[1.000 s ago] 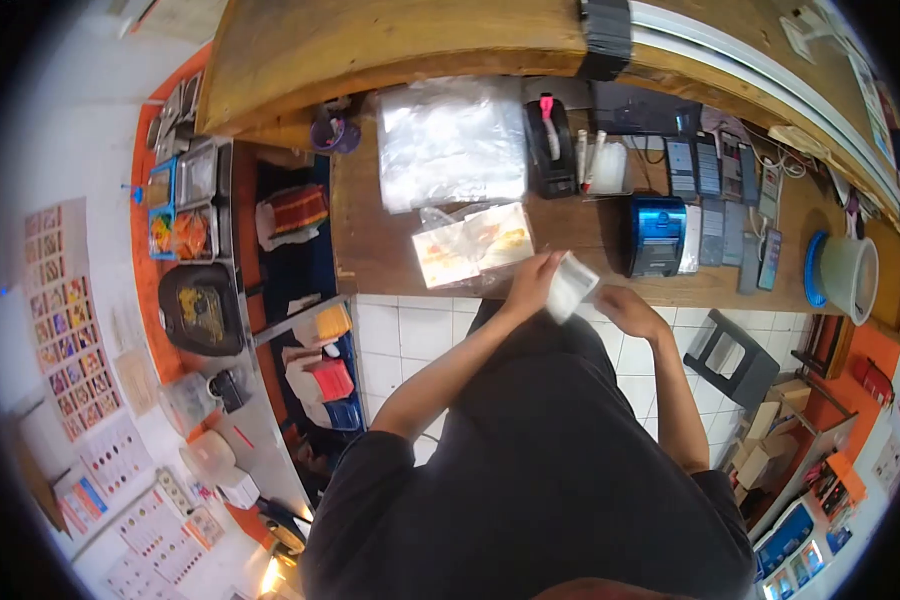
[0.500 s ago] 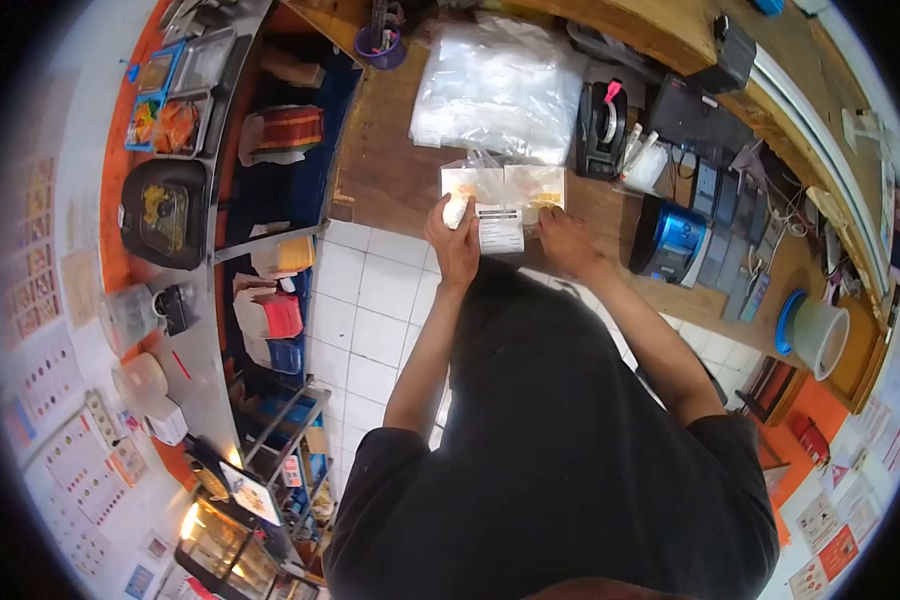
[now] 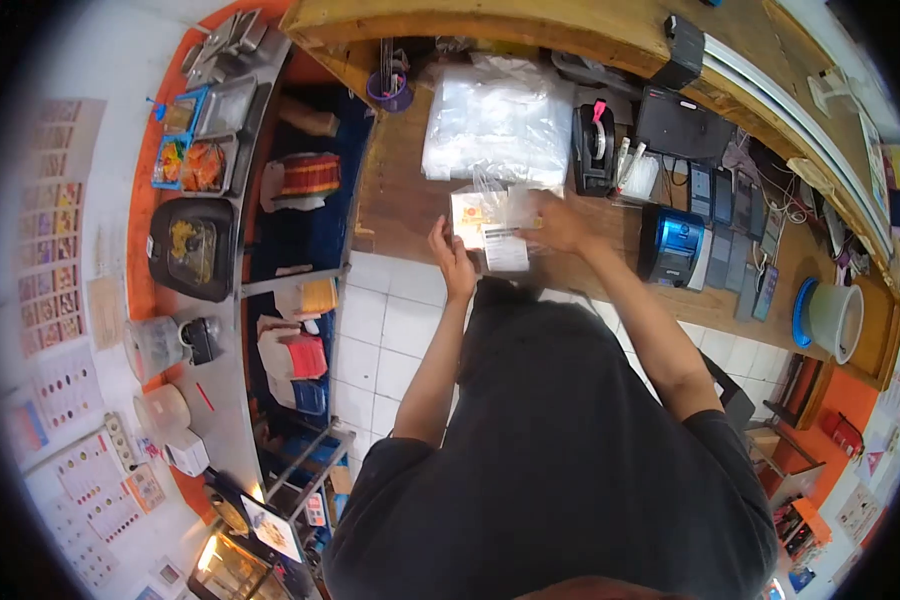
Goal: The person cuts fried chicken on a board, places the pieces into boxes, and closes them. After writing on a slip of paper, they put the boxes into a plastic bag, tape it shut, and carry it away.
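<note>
Two white boxes, the left one with an orange print, stand side by side at the front edge of the wooden counter, with clear plastic between them. A printed paper slip hangs at their front. My left hand is at the left box's side, fingers apart, holding nothing. My right hand is over the right box, blurred by motion, so its fingers cannot be made out. Behind the boxes lies a stack of clear plastic bags.
Right of the bags are a tape dispenser, a blue-and-black printer and several phones. A purple pen cup stands back left. A white bucket is far right. Shelving stands left.
My left hand has loosened from the left box, its fingers now spread. My right hand has moved up over the right box. The whole view has shifted slightly.
</note>
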A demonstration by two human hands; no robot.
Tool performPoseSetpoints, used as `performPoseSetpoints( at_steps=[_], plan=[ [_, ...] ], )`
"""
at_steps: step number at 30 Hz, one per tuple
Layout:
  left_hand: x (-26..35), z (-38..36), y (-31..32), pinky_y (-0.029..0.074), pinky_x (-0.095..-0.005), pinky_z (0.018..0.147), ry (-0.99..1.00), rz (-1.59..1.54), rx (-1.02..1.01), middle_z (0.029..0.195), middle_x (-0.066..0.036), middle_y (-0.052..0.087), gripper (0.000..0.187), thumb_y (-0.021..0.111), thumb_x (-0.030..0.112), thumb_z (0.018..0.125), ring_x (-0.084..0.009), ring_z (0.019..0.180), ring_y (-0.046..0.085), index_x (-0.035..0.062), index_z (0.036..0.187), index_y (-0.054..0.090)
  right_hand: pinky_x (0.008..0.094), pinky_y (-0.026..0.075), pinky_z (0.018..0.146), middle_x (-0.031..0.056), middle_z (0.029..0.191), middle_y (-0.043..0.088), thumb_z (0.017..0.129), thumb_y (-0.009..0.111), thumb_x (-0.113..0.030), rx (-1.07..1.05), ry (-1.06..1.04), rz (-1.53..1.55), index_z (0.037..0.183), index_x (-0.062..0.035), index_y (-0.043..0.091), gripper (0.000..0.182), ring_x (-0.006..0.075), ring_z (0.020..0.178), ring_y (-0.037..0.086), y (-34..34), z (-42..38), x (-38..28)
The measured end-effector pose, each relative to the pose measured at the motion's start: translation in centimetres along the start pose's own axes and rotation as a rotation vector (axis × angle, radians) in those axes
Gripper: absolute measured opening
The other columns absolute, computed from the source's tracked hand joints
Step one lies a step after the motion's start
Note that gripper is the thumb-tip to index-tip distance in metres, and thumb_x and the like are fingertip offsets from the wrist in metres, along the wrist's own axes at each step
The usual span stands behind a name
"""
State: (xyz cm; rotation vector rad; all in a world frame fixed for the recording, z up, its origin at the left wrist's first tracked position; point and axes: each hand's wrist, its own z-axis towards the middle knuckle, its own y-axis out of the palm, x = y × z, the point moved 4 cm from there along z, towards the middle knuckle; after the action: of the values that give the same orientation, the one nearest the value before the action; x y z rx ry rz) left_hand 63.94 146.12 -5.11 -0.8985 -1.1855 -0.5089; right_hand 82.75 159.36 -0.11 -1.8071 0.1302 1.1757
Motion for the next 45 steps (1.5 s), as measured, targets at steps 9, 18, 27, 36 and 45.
performPoseSetpoints(
  at_steps=[9,18,27,36,45],
  plan=[
    [-5.3,-1.6,-7.2,0.041,-0.0345,0.095,-0.2,-0.123,0.189,0.125,-0.013,0.049,0.045,0.052,0.011,0.096,-0.0205,0.112,0.049,0.0047,0.139,0.038,0.0382,0.049,0.078,0.0191,0.092,0.067,0.086,0.064,-0.024,0.085,-0.062,0.192,0.099,0.0009,0.066,0.028,0.0308,0.085,0.063,-0.8,3.2,-7.0],
    [-4.8,-9.4,-9.7,0.027,-0.0396,0.112,-1.09,-0.645,-0.372,0.146,-0.019,0.037,0.064,0.035,0.048,0.1,-0.0259,0.137,0.033,0.0005,0.143,0.037,0.0206,0.035,0.05,-0.001,0.074,0.057,0.092,0.063,-0.028,0.46,-0.133,0.718,0.092,-0.004,0.063,0.024,0.0052,0.059,0.043,-27.9,6.2,-27.2],
    [-6.3,-3.9,-7.0,0.029,-0.0402,0.111,-0.916,-0.594,-0.808,0.147,-0.018,0.038,0.064,0.036,0.048,0.1,-0.026,0.136,0.035,0.0015,0.143,0.037,0.0274,0.045,0.058,0.0031,0.074,0.06,0.088,0.064,-0.03,0.758,-0.017,0.249,0.092,0.0001,0.064,0.031,0.012,0.065,0.055,-38.4,16.7,-22.7],
    [-4.8,1.0,-1.2,0.031,-0.0408,0.109,-0.803,-0.265,-1.254,0.147,-0.017,0.038,0.064,0.037,0.049,0.099,-0.0262,0.135,0.036,0.0026,0.144,0.037,0.0271,0.05,0.069,0.0043,0.088,0.063,0.092,0.063,-0.022,0.715,-0.144,0.302,0.109,-0.0023,0.058,0.026,0.0103,0.08,0.06,-26.3,0.0,-19.5],
    [-4.5,-1.5,2.5,0.032,-0.0413,0.107,-0.811,0.162,-1.628,0.147,-0.016,0.038,0.064,0.038,0.049,0.099,-0.0263,0.134,0.037,0.0036,0.144,0.037,0.038,0.051,0.089,0.0172,0.112,0.067,0.077,0.067,-0.03,-0.206,1.219,0.14,0.115,-0.0047,0.066,0.045,0.032,0.105,0.064,21.8,-38.9,13.2]
  ],
)
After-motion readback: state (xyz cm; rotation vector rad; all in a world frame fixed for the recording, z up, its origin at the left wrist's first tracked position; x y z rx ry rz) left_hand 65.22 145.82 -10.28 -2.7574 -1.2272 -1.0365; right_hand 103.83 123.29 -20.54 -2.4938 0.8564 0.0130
